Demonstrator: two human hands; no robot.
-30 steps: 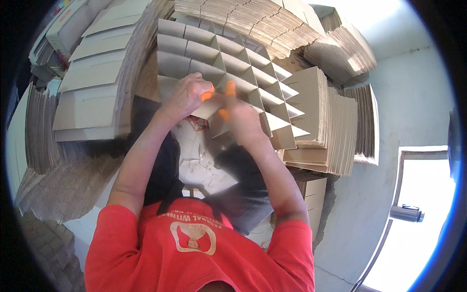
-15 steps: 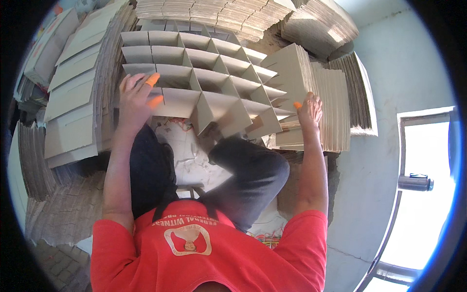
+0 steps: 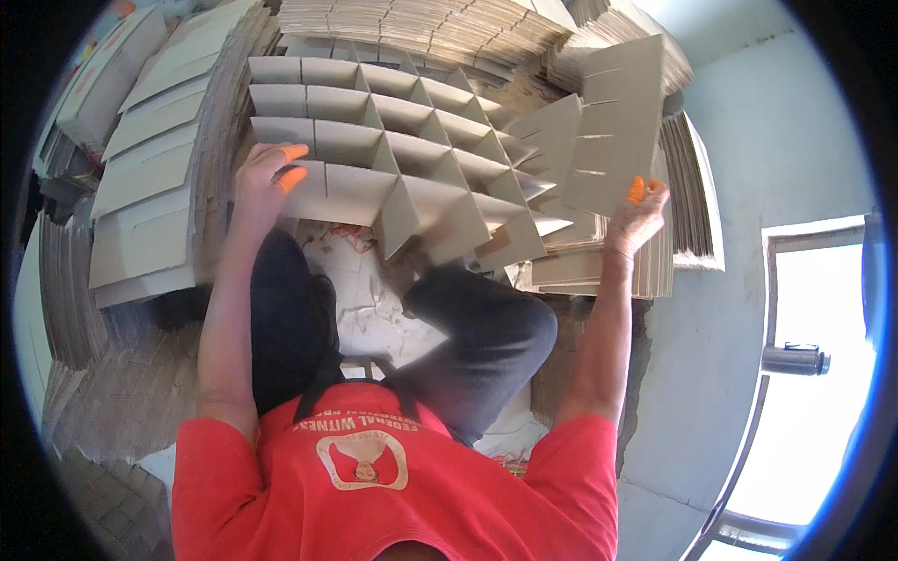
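A cardboard divider grid [image 3: 351, 194], made of slotted strips crossed into several cells, stands in front of me above my knees. My left hand [image 3: 260, 179] is closed at the left end of its nearest strip, thumb on the near side and forefinger over the top. On the right, my right hand [image 3: 638, 222] pinches the lower right corner of a flat slotted cardboard sheet [image 3: 613, 131], which is raised and tilted. Orange covers show on the thumb and forefinger of the left hand and on a digit of the right.
Slotted cardboard sheets are piled at my left [image 3: 140, 224]. Another stack [image 3: 652, 266] stands under my right hand, with more bundles [image 3: 421, 28] behind the grid. A pale wall [image 3: 720, 309] and a window frame with a dark cylinder [image 3: 795, 359] are at the right.
My right hand has lifted a slotted sheet off the right-hand stack, moving slightly rightward. My left hand stays at the grid's near left end.
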